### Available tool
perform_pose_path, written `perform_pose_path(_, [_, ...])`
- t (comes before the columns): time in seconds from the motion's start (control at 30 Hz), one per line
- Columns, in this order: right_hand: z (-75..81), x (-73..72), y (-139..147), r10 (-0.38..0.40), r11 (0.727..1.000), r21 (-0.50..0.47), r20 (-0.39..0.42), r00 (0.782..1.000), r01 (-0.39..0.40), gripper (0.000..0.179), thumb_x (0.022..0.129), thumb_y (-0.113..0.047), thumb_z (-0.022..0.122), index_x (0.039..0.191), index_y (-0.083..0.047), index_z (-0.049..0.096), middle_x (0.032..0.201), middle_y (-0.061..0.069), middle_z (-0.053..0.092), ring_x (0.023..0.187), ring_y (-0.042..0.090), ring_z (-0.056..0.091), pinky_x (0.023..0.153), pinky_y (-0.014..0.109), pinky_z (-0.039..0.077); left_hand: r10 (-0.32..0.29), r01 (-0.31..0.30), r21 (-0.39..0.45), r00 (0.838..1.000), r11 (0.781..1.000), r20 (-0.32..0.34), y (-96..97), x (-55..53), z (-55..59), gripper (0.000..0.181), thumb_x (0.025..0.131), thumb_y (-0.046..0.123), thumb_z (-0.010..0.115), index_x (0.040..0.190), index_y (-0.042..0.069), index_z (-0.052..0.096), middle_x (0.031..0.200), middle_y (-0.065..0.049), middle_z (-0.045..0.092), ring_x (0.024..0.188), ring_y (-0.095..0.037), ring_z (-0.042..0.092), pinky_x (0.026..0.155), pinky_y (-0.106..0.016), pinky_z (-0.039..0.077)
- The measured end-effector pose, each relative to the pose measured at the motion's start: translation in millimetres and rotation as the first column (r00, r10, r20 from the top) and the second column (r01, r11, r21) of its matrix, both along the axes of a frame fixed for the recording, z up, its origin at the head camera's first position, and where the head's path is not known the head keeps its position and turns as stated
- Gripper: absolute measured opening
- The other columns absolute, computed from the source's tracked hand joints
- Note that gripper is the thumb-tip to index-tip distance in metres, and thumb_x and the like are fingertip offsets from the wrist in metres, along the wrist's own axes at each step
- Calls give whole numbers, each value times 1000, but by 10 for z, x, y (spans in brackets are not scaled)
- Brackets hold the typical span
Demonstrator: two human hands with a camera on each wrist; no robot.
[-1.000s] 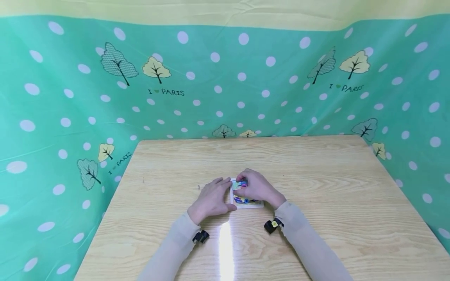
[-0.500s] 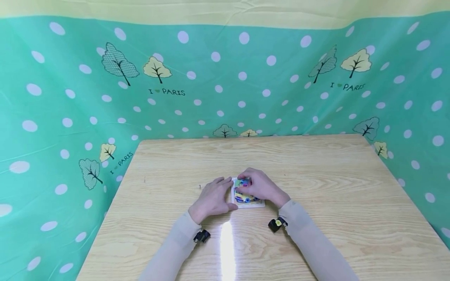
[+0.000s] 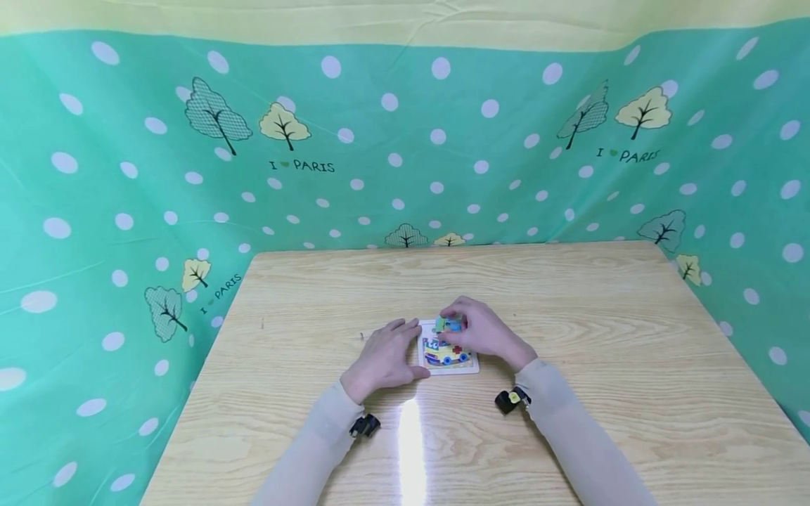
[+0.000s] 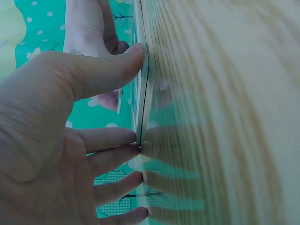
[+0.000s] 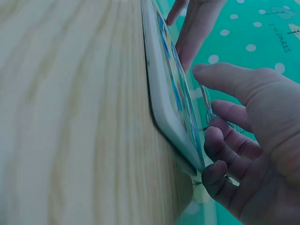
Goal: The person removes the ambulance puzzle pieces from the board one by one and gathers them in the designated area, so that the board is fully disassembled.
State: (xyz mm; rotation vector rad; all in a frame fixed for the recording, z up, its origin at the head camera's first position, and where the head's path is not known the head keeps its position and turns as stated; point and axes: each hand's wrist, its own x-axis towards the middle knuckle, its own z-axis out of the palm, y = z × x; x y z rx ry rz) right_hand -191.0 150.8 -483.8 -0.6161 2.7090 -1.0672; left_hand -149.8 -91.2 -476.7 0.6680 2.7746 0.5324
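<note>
A small picture puzzle (image 3: 448,360) in a white frame lies flat on the table, with a yellow vehicle with blue wheels and a red cross on it. My left hand (image 3: 382,357) rests at its left side, fingers straight. In the left wrist view the thumb (image 4: 133,61) touches the frame's edge, and fingertips meet the table by its corner. Over the far part of the puzzle, my right hand (image 3: 486,332) pinches a thin green and blue puzzle piece (image 3: 448,325) between thumb and fingers. The right wrist view shows this piece (image 5: 205,99) raised off the board, tilted.
The wooden table (image 3: 304,295) extends around the puzzle on all sides. A tiny dark speck (image 3: 363,336) lies left of the left hand. A green dotted cloth (image 3: 354,140) hangs behind and beside the table. Each wrist wears a black camera (image 3: 365,426).
My right hand has shifted to the right and slightly away with the puzzle piece, uncovering more of the vehicle picture. My left hand has stayed at the frame's left side.
</note>
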Motion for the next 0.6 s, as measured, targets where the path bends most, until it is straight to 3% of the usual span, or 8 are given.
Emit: perform_pose_path(0.6, [-84, -53, 469, -82, 996, -28, -5, 997, 82, 49, 90, -31, 86, 132, -10, 73, 115, 3, 70, 75, 14, 55, 62, 25, 48, 29, -29, -7, 999, 1000, 29, 5, 8, -6, 91, 85, 49, 86, 158, 9, 50, 171, -8, 41, 160, -37, 34, 128, -61, 33])
